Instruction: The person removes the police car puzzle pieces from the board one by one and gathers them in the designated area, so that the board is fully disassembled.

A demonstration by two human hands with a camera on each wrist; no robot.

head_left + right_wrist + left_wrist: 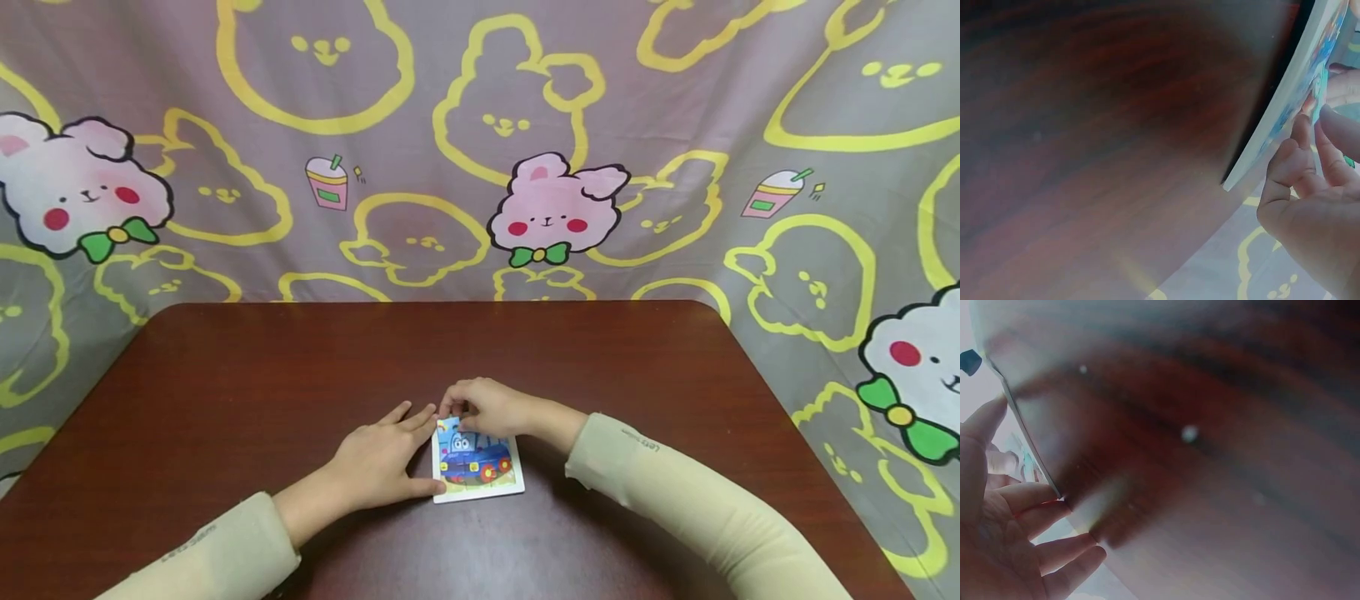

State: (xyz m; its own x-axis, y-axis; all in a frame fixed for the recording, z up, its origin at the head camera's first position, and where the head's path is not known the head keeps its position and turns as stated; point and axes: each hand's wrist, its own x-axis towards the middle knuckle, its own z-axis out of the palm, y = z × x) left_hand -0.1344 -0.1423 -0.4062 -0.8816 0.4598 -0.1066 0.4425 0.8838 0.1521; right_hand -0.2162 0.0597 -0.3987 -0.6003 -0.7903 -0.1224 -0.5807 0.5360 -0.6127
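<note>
A small jigsaw puzzle (474, 463) with a blue cartoon car lies in a white-bordered tray (487, 497) near the middle of the table. My left hand (378, 463) lies along the tray's left side with its fingers spread. Its thumb touches the lower left corner, and in the left wrist view the hand (997, 540) shows straight fingers by the tray's edge. Over the top of the puzzle, my right hand (491, 408) pinches a thin puzzle piece (1320, 87) between thumb and fingers. That hand covers the upper right of the picture.
The dark reddish-brown table (300, 358) extends around the tray on all sides. Behind it hangs a curtain (420, 167) printed with yellow outlines and cartoon rabbits. Light sleeves (660, 467) cover both forearms.
</note>
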